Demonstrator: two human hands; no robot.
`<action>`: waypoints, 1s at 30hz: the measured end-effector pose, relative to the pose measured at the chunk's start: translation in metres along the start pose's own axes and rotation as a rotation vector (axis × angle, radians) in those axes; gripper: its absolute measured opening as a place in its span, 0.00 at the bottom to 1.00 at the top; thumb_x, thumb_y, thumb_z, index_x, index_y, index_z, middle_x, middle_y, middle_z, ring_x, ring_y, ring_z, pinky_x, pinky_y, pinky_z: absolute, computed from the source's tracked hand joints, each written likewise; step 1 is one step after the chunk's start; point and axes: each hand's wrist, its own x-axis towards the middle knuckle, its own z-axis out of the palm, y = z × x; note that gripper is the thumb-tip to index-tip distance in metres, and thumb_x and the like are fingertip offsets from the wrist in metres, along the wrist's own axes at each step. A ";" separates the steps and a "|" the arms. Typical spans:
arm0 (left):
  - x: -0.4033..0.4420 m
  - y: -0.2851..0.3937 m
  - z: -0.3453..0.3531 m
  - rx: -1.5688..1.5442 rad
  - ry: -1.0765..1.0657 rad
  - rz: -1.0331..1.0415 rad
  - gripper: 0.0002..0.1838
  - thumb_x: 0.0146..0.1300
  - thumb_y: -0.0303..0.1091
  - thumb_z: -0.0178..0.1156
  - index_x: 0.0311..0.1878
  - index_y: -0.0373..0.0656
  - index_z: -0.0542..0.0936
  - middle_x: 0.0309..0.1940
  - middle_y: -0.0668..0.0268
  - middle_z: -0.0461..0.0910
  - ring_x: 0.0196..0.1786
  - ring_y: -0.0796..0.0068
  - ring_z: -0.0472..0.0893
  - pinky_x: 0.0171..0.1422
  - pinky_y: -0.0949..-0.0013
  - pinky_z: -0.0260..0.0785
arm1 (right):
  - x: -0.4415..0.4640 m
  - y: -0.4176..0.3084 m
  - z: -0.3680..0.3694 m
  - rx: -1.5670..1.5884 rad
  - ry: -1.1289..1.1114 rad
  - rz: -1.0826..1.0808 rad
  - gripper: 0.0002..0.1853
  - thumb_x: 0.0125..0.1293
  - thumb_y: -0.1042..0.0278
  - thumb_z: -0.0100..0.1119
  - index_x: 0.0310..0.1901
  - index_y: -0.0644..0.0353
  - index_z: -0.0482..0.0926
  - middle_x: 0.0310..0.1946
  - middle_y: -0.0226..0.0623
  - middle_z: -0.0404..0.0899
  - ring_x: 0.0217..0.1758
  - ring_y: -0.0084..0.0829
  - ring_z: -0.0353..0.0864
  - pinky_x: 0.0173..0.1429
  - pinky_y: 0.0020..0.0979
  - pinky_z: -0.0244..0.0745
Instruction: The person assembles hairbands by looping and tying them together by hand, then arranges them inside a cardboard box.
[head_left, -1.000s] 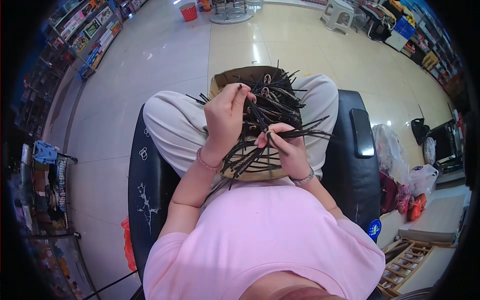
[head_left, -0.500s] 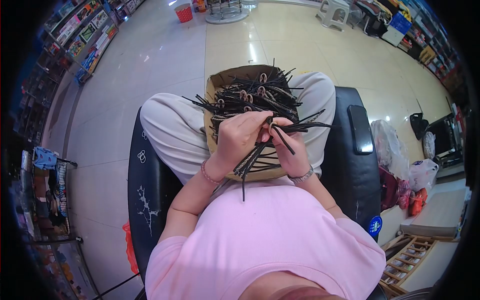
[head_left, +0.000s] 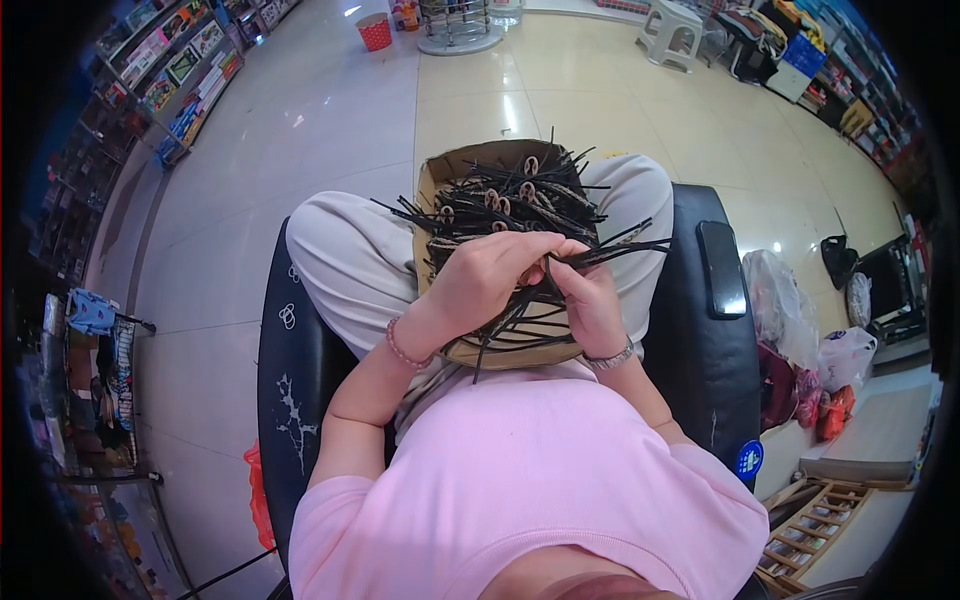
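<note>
Both hands meet above an open cardboard box (head_left: pixel 525 355) resting on my lap. My left hand (head_left: pixel 478 282) has its fingers pinched on a bundle of black cords (head_left: pixel 632 246). Against it, my right hand (head_left: pixel 596 306) closes thumb and fingers on the same bundle. Loose cord ends stick out to the right and hang down over the box's near side. My fingers hide the middle of the bundle. Inside the box lie many black and patterned braided cords (head_left: pixel 470 190), several with small oval pieces (head_left: pixel 531 166) on them.
A phone (head_left: pixel 721 268) lies on the black armrest to my right. White loops (head_left: pixel 287 316) lie on the left armrest. Plastic bags (head_left: pixel 845 345) sit on the floor at right. Farther off stand a red bucket (head_left: pixel 375 32), a white stool (head_left: pixel 671 35) and shelves (head_left: pixel 170 75).
My left hand has turned and moved over the fingers of my right hand, covering more of the bundle. The cord ends hanging below have shifted slightly up and left.
</note>
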 end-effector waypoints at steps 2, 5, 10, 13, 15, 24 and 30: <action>0.001 0.001 -0.001 -0.084 -0.030 -0.072 0.15 0.56 0.16 0.59 0.47 0.37 0.82 0.38 0.64 0.86 0.29 0.73 0.80 0.33 0.75 0.73 | 0.001 -0.001 0.002 -0.029 0.040 0.009 0.06 0.66 0.78 0.57 0.43 0.66 0.79 0.37 0.37 0.82 0.38 0.26 0.79 0.47 0.22 0.73; 0.004 0.007 0.001 -0.093 0.005 -0.066 0.14 0.57 0.16 0.59 0.46 0.37 0.82 0.38 0.64 0.86 0.29 0.74 0.79 0.33 0.75 0.73 | 0.001 0.000 0.004 -0.043 0.069 0.004 0.05 0.67 0.78 0.56 0.43 0.66 0.79 0.36 0.36 0.81 0.37 0.25 0.79 0.47 0.21 0.73; 0.012 0.025 -0.006 -0.071 0.180 -0.031 0.12 0.59 0.17 0.58 0.45 0.37 0.83 0.38 0.65 0.86 0.26 0.77 0.77 0.30 0.77 0.70 | 0.002 0.004 0.003 -0.054 0.084 -0.032 0.05 0.67 0.78 0.56 0.43 0.66 0.79 0.37 0.36 0.81 0.37 0.24 0.78 0.48 0.21 0.71; 0.015 0.032 -0.016 -0.291 0.269 -0.324 0.10 0.60 0.18 0.59 0.44 0.37 0.83 0.37 0.66 0.86 0.24 0.79 0.75 0.29 0.78 0.68 | 0.002 0.004 -0.002 -0.096 0.034 -0.041 0.07 0.67 0.78 0.55 0.45 0.67 0.77 0.37 0.37 0.79 0.40 0.26 0.78 0.50 0.24 0.71; 0.013 0.027 -0.012 -0.275 0.213 -0.323 0.09 0.60 0.18 0.60 0.43 0.37 0.83 0.37 0.66 0.86 0.24 0.79 0.74 0.29 0.78 0.68 | 0.002 0.006 -0.004 -0.093 0.030 -0.046 0.07 0.67 0.78 0.55 0.45 0.67 0.77 0.37 0.37 0.79 0.40 0.26 0.78 0.50 0.23 0.71; 0.006 0.010 0.010 -0.062 0.182 -0.241 0.08 0.59 0.18 0.62 0.41 0.37 0.84 0.34 0.66 0.84 0.26 0.79 0.74 0.29 0.77 0.67 | 0.000 0.007 0.003 -0.137 0.049 -0.059 0.06 0.68 0.77 0.56 0.45 0.67 0.77 0.37 0.35 0.79 0.40 0.23 0.76 0.49 0.21 0.69; 0.009 0.015 0.009 0.154 0.333 0.049 0.06 0.59 0.20 0.64 0.40 0.37 0.84 0.29 0.67 0.80 0.27 0.80 0.73 0.30 0.76 0.67 | -0.001 -0.004 0.019 -0.106 0.113 -0.192 0.06 0.67 0.79 0.57 0.45 0.65 0.78 0.38 0.32 0.81 0.39 0.21 0.76 0.46 0.17 0.69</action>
